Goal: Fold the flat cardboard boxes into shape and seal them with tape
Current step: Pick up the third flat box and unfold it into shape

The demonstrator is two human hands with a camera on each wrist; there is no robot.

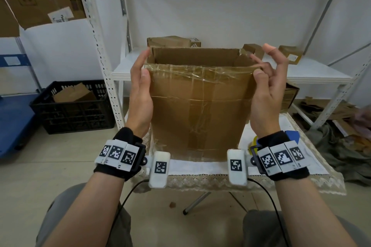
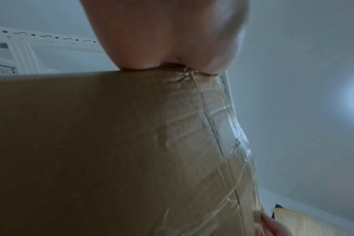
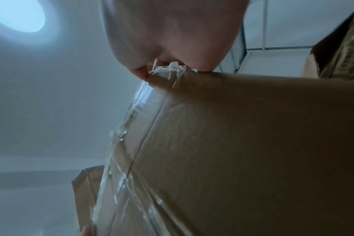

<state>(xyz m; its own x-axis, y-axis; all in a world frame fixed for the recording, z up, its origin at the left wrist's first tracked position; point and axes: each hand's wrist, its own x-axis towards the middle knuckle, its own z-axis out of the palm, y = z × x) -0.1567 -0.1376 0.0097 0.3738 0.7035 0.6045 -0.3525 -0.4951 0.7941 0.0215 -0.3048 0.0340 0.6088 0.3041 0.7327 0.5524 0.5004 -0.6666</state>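
Note:
A brown cardboard box (image 1: 196, 110) stands upright on the small table, its top open, with wrinkled clear tape across the near face. My left hand (image 1: 143, 66) holds the top left corner, thumb on the near face and fingers along the left side. My right hand (image 1: 259, 66) pinches the top right corner between thumb and a curled finger, index finger raised. The left wrist view has my left hand (image 2: 168, 35) on the box (image 2: 111, 143) corner; the right wrist view has my right hand (image 3: 172, 32) on the taped edge of the box (image 3: 253, 143). A yellow tape roll (image 1: 254, 142) with a blue part lies behind my right wrist.
The table (image 1: 200, 172) has a white lace cloth. A white shelf rack (image 1: 220, 70) behind holds several small boxes (image 1: 172, 41). A black crate (image 1: 74, 104) with cardboard and a blue cart (image 1: 14, 118) stand on the floor at left. Flat cardboard (image 1: 329, 110) lies at right.

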